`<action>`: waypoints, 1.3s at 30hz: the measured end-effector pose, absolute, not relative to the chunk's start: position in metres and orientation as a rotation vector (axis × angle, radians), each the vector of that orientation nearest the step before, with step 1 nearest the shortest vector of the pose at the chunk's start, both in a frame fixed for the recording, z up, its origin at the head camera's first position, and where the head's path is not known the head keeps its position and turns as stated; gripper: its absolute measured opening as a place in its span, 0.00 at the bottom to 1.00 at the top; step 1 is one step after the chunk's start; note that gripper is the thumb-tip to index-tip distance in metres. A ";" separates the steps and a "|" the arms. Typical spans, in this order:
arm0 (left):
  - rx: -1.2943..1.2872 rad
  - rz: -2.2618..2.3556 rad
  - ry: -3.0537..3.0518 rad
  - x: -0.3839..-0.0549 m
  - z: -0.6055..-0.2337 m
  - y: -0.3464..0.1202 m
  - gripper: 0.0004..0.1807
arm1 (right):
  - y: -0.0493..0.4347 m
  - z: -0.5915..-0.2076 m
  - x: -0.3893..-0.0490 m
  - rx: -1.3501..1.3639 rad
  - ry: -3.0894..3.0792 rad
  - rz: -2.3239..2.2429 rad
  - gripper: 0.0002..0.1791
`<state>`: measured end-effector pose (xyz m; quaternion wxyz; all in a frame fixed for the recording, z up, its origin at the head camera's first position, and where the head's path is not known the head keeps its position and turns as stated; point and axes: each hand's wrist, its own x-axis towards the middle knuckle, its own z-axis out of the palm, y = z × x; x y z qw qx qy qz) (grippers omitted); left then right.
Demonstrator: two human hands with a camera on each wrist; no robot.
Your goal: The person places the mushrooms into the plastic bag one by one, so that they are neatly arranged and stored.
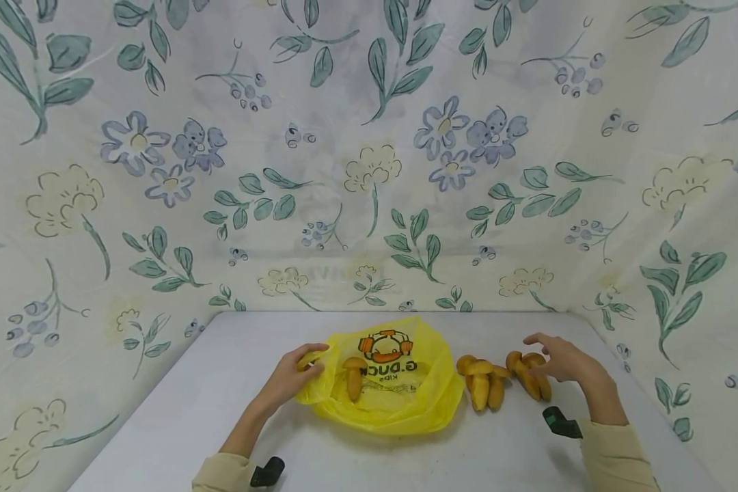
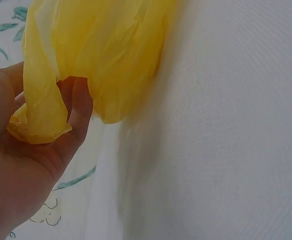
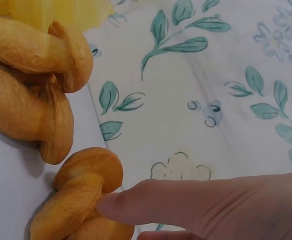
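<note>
My left hand (image 1: 301, 372) holds a handle loop at the left side of a yellow plastic bag (image 1: 433, 403); in the left wrist view the thin plastic (image 2: 43, 112) runs between thumb and fingers. One brown mushroom (image 1: 354, 383) shows within the bag's outline. To the right of the bag, a cluster of mushrooms (image 1: 480, 389) lies on the table. Farther right, my right hand (image 1: 562, 359) reaches over another small group of mushrooms (image 1: 531, 383), its index finger extended. The right wrist view puts the thumb right at a mushroom (image 3: 71, 205), overlapping its edge.
The white table (image 1: 418, 468) ends at a floral-patterned cloth (image 1: 369, 219) that rises behind it and at both sides. Black devices sit by the left wrist (image 1: 267, 471) and the right wrist (image 1: 562, 422).
</note>
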<state>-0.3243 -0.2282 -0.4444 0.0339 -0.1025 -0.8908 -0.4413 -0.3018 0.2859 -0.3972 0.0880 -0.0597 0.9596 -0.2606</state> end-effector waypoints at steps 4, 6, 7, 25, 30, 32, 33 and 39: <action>-0.315 -1.358 -2.739 -0.324 -0.445 -0.228 0.20 | 0.289 -0.400 -0.303 -0.147 2.833 -0.789 0.34; -0.316 -1.361 -2.737 -0.324 -0.445 -0.228 0.20 | 0.291 -0.402 -0.304 -0.146 2.825 -0.793 0.34; -0.316 -1.362 -2.737 -0.324 -0.445 -0.228 0.20 | 0.292 -0.403 -0.304 -0.144 2.821 -0.790 0.34; -0.303 -1.336 -2.742 -0.323 -0.444 -0.226 0.20 | 0.289 -0.411 -0.303 -0.110 2.804 -0.793 0.31; -0.303 -1.345 -2.739 -0.322 -0.444 -0.225 0.20 | 0.288 -0.413 -0.303 -0.101 2.800 -0.791 0.32; -0.305 -1.348 -2.737 -0.322 -0.444 -0.225 0.20 | 0.289 -0.413 -0.304 -0.088 2.795 -0.790 0.33; -0.307 -1.349 -2.736 -0.322 -0.444 -0.225 0.20 | 0.289 -0.413 -0.304 -0.081 2.792 -0.792 0.33; -0.318 -1.343 -2.733 -0.322 -0.444 -0.225 0.20 | 0.291 -0.414 -0.304 -0.030 2.788 -0.800 0.35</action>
